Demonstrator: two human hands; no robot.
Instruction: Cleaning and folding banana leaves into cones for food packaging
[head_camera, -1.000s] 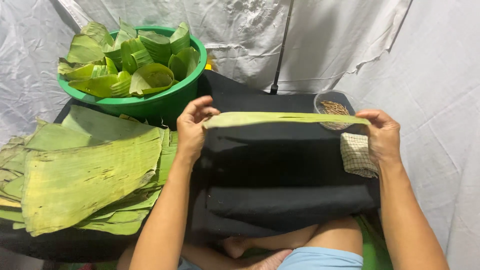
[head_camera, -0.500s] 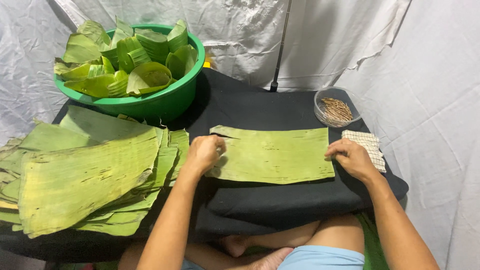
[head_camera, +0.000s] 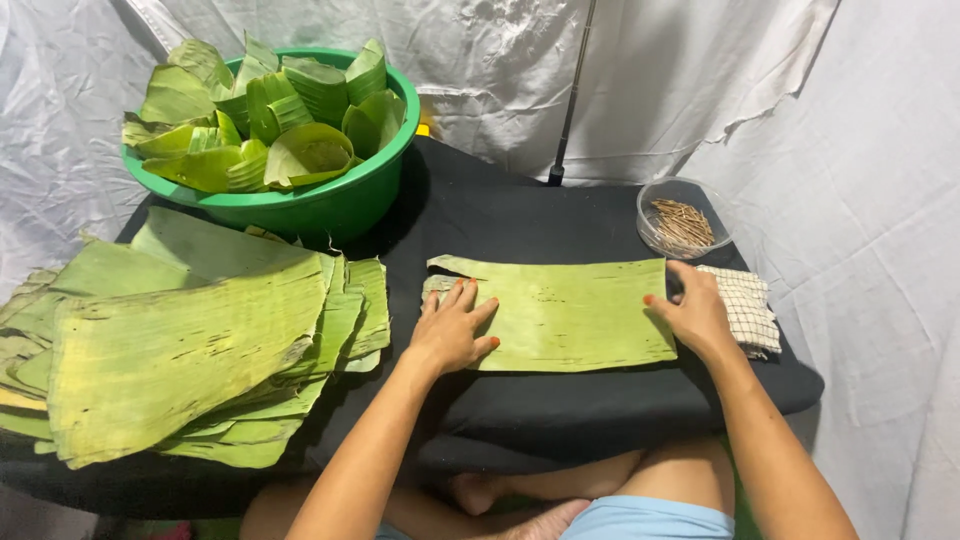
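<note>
A rectangular green banana leaf piece lies flat on the black cloth-covered table. My left hand rests palm down on the leaf's left end, fingers spread. My right hand presses on the leaf's right edge, fingers apart, beside a checked cloth. Neither hand grips anything.
A thick stack of large banana leaf sheets lies at the left. A green basin full of folded leaf cups stands at the back left. A small clear bowl of wooden sticks sits at the back right. White sheets hang behind and to the right.
A second ago both hands held the leaf up by its ends; they then laid it flat on the cloth and now rest on top of it, fingers spread.
</note>
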